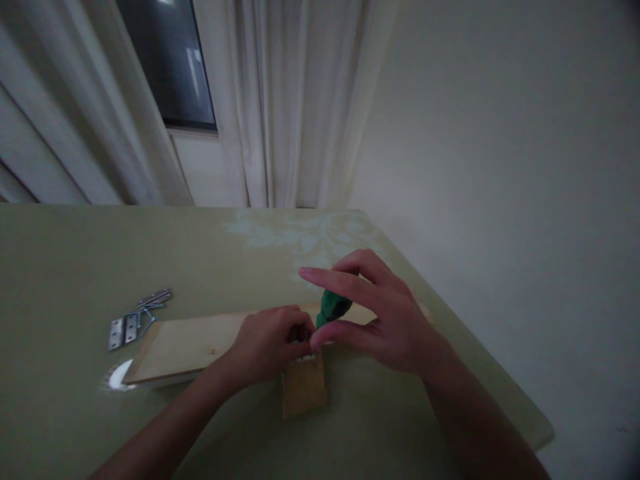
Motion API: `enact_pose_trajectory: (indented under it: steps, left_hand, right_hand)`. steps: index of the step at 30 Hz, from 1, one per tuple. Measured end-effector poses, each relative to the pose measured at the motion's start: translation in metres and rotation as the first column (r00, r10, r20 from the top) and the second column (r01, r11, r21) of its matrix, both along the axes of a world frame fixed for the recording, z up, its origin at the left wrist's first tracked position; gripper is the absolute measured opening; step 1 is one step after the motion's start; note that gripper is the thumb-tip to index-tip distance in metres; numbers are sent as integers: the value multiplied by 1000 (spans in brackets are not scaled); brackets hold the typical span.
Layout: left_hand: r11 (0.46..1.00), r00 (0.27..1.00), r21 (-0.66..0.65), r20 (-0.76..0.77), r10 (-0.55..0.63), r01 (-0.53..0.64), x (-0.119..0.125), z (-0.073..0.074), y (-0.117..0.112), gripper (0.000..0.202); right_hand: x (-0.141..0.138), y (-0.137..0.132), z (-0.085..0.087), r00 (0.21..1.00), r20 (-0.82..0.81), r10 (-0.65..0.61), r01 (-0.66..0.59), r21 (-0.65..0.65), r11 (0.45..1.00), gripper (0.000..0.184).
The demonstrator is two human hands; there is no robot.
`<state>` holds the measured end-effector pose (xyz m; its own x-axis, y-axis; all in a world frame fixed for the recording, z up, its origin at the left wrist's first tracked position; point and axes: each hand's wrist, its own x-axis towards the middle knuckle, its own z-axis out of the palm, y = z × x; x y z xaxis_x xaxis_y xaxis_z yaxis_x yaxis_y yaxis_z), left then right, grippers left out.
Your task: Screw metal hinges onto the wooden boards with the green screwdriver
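A long pale wooden board [195, 343] lies flat on the table, with a smaller wooden piece [304, 390] butted against its near edge. My left hand [267, 343] is closed over the joint between them, fingers pinched on something small and hidden. My right hand [373, 313] holds a green-handled tool [333, 308] upright over the same spot, thumb and middle fingers around the handle, index finger stretched out to the left.
Metal hinges [135, 320] lie on the green patterned table [75, 267] left of the board. A bright spot of light [119, 375] sits near the board's left end. White curtains [290, 100] and a dark window [170, 60] stand behind; the table's edge runs at right.
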<state>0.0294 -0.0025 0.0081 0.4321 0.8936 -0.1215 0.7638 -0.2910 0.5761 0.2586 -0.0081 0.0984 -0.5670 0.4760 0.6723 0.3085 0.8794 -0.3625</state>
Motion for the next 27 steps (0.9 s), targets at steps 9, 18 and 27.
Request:
enact_pose_trajectory:
  steps: [9,18,27]
  left_hand:
    - [1000,1000,-13,-6,2,-2,1,2,0,15]
    - [1000,1000,-17,5,6,-6,0,1,-2,12]
    - [1000,1000,-11,-25,1,-1,0,4,-1,14]
  right_hand:
    - [8,-2,7,999,46,14,-13,-18,1000,53]
    - [6,-7,4,994,108,-14,8,60,998,53]
    - [4,-3,4,995,82,65,-63,-18,998,51]
